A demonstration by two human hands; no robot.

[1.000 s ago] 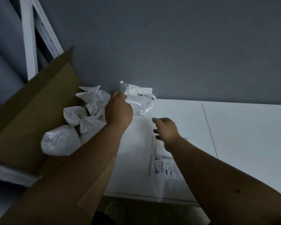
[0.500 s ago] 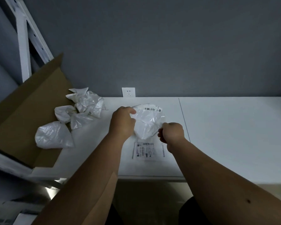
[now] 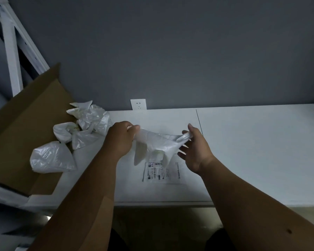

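A crumpled white plastic bag [image 3: 156, 144] hangs stretched between my two hands above the white table [image 3: 252, 151]. My left hand [image 3: 121, 137] grips its left end with curled fingers. My right hand [image 3: 194, 149] pinches the right end between thumb and forefinger, the other fingers spread loosely. Under the bag a flat white package with a printed label [image 3: 160, 172] lies on the table.
Several more crumpled white bags [image 3: 76, 134] lie at the table's left, partly on a brown cardboard box flap [image 3: 22, 127]. A white wall socket [image 3: 138, 104] sits on the grey wall. A white metal rack frame [image 3: 13, 51] stands at far left.
My left hand carried the bag from the pile at left to the table's middle. My right hand took its other end, and the bag is now pulled out wide between both hands.
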